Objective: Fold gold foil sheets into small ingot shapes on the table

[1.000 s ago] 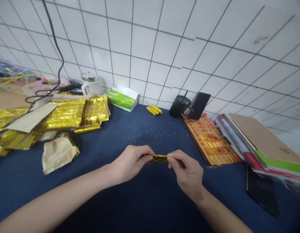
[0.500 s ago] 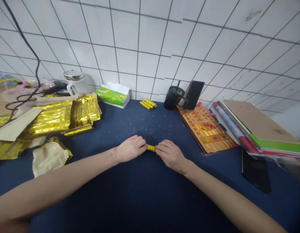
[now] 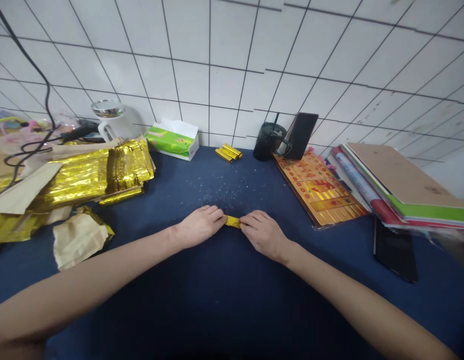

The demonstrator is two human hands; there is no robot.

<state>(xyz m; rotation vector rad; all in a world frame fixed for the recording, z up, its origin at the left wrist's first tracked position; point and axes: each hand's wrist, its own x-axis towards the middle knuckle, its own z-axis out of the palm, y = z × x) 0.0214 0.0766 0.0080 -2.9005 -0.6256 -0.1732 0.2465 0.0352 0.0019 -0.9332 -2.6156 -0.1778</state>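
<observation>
Hands (image 3: pixel 202 226) (image 3: pixel 264 235) on gold strip (image 3: pixel 232 221), tissue (image 3: pixel 176 127) in green box (image 3: pixel 166 141)

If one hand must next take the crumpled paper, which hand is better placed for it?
Probably the left hand: the crumpled paper lies near the left forearm, and the right hand is farther away. Both hold the gold roll, so the left would need to let go.

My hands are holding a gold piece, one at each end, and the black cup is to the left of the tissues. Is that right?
Not quite: the head view shows the black cup to the right of the tissues. Your left hand and right hand do hold the gold piece.
</observation>
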